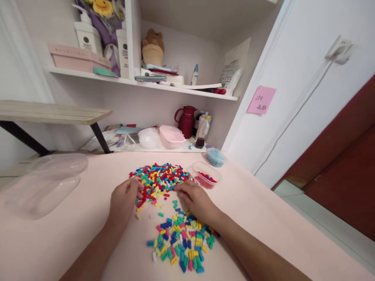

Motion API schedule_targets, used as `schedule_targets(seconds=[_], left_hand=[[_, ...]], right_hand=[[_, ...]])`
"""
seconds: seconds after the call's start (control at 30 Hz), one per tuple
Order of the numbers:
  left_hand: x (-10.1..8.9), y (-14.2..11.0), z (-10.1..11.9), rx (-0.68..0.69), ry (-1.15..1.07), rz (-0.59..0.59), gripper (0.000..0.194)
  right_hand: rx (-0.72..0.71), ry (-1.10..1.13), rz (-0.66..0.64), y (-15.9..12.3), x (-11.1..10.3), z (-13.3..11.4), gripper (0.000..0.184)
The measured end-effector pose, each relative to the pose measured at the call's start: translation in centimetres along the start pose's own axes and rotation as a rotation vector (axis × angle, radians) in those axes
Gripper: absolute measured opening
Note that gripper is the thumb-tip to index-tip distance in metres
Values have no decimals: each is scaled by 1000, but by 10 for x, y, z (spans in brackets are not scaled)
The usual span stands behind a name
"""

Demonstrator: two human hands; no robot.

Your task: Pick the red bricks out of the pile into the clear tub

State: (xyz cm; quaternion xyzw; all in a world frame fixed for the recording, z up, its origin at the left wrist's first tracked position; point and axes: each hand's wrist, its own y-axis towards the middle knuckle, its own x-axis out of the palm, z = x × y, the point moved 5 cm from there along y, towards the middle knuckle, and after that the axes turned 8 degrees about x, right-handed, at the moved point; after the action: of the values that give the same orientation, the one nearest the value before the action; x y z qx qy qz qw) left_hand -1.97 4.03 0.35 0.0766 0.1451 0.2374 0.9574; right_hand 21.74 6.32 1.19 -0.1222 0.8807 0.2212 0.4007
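A mixed pile of small coloured toy bricks (161, 175) lies on the pink tabletop. My left hand (124, 197) is at the pile's left edge, its fingers curled in beside red bricks; whether one is in its grasp is hidden. At the pile's right front edge, my right hand (195, 197) has its fingertips drawn together and pointing down among the bricks. What they pinch, if anything, is too small to make out. A second, looser pile of bricks (183, 238) spreads nearer me, partly under my right forearm. Red bricks sit in a clear plastic tub (218, 174) right of the far pile.
A tub of light blue pieces (216, 157) stands at the back right. Clear plastic containers (43, 195) lie at the left, near a wooden stand (52, 112). Behind are a pink bowl (172, 136), a red jug (186, 123) and bottles (202, 130) under a shelf (187, 90).
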Motion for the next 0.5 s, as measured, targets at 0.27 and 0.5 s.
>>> schedule_targets(seconds=[0.27,0.5], left_hand=[[1,1,-4,3,3,-16,32],[1,0,-2,-5,-1,-14,29]], right_hand=[[-11,-67,20,0,6,3,32],[17,-35,58,1,5,4,31]])
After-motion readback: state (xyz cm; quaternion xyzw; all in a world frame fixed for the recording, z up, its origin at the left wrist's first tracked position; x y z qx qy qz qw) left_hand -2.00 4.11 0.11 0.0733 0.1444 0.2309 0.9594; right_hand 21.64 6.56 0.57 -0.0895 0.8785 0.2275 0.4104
